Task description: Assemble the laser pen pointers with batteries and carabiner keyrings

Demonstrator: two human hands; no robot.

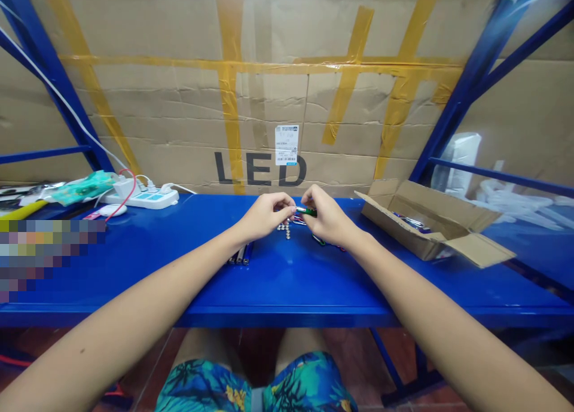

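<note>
My right hand is closed around a small green metal tube, which looks like a mini torch body. At the tube's silvery left end, the thumb and fingers of my left hand pinch together; whether that end is a separate piece I cannot tell. Just below my hands, several tiny round silver pieces, like button cells, lie grouped on the blue table. A green clip and other coloured bits sit partly hidden beneath my right hand. Several slim dark and silver tubes lie side by side near my left wrist.
An opened cardboard box with shiny items inside stands at the right. A white power strip with plugs and cables is at the back left, near a teal packet. A large cardboard sheet closes off the back between blue posts.
</note>
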